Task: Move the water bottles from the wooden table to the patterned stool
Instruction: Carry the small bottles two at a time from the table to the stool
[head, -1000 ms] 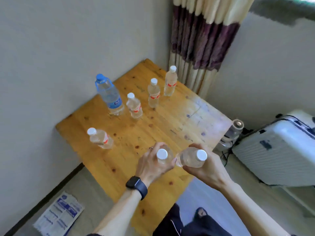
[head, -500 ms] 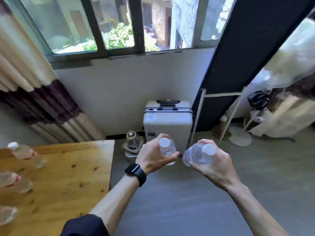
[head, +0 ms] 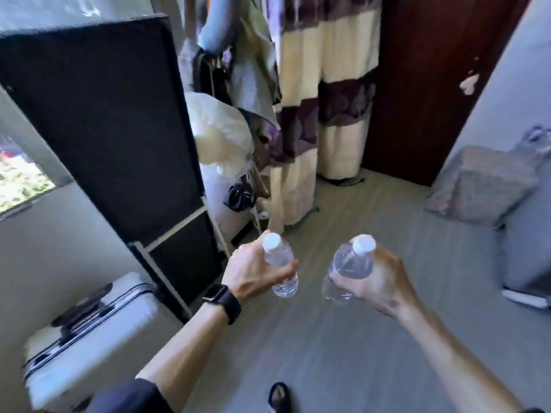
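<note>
My left hand (head: 253,272) grips a small clear water bottle (head: 280,263) with a white cap, held nearly upright above the floor. My right hand (head: 378,281) grips a second clear water bottle (head: 348,266) with a white cap, tilted with its cap up and to the right. The two bottles are apart, side by side in mid-air at the centre of the view. A black watch sits on my left wrist. The wooden table and the patterned stool are out of view.
A white suitcase (head: 89,332) stands at the lower left. A tall black panel on a white frame (head: 119,129) leans behind it. Hanging clothes and a striped curtain (head: 322,114) fill the back. A grey cushion (head: 483,186) lies at right. Grey floor (head: 343,353) spreads ahead.
The view has swung right, away from the table and window, toward the curtain and dark door. Both hands still carry their bottles, now spread slightly further apart.
</note>
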Demonstrator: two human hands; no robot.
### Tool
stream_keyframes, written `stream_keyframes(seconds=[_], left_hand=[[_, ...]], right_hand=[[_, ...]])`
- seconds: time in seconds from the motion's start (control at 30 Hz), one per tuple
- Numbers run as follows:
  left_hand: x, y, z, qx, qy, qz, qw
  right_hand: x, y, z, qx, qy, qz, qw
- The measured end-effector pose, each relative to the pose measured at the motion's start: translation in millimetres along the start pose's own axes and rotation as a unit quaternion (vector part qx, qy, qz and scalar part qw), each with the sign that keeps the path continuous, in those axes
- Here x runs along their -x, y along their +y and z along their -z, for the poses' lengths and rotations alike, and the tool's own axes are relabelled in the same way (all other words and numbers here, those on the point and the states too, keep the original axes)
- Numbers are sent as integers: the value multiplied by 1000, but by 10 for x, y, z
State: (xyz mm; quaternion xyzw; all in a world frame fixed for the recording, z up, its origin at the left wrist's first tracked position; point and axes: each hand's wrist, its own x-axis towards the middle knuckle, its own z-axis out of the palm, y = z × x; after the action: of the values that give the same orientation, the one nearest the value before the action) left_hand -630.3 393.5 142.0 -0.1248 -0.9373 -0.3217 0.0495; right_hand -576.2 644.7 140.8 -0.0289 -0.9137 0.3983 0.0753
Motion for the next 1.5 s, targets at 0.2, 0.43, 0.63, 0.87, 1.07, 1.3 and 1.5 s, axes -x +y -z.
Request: stream_keyframes(seconds=[0.2,0.43,0.63,0.87,1.07,1.3,1.5], left_hand=[[-1338,552,-592,18,-84,-111,990],[-2560,1210,-1201,21,-182,-178,967],[-3449,1744,-2033,22,-243,-222,944],[-4471,2464,-2953,0,-265,-223,938],[-5325,2985,-3480,5,-250,-193,949],[-6464,3387,-4295,2,-251,-152,956],[-7510,3900,-5081,-3,-262,-181,948]], right_hand=[[-528,500,521,-16,103,-100,990],[-997,988,1205,9,200,-165,966],[-1493,1652,1817,2,259,-202,945],[-2396,2647,2572,5,256,-211,944],[-3352,3379,3198,-5,217,-213,953],[-4432,4167,3649,-9,191,-216,958],[-5299,4883,4110,-4,189,-259,947]])
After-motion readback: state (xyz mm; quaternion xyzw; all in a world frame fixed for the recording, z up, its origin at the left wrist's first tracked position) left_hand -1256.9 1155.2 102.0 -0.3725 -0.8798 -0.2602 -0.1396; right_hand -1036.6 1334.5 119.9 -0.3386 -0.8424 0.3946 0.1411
